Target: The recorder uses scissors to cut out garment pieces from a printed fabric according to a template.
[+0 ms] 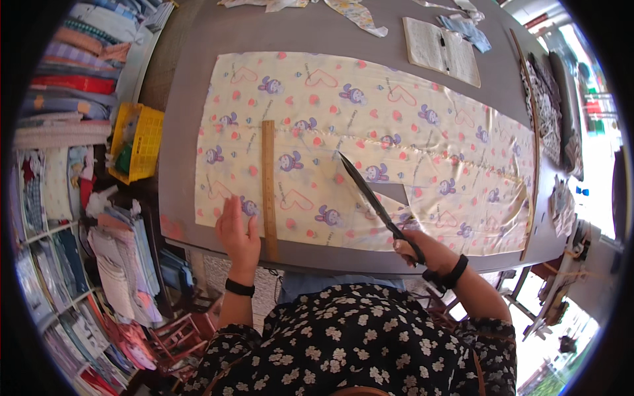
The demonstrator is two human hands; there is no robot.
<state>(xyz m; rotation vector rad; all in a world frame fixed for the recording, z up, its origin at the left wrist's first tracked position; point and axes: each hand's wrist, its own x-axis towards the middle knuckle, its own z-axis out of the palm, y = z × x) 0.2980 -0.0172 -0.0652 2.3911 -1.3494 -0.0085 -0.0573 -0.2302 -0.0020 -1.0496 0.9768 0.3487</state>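
My right hand (428, 247) grips a pair of long dark tailor's shears (366, 190), whose blades look closed and point up and to the left over the cloth. Cream fabric (356, 121) printed with rabbits, hearts and strawberries lies across the table, with a frayed line running along its middle. Beside the blades is a cut opening where the grey tabletop shows, with a loose fabric flap near my right hand. My left hand (238, 237) holds nothing, its fingers extended at the fabric's near left edge. Just right of it lies a wooden ruler (268, 183), across the cloth and table edge.
An open notebook (426, 52) with a pen lies on the far side of the grey table (185, 99), near fabric scraps (354, 15). A long wooden stick (532, 114) runs along the right. At left stand a yellow plastic basket (148, 143) and shelves of folded cloth (74, 84).
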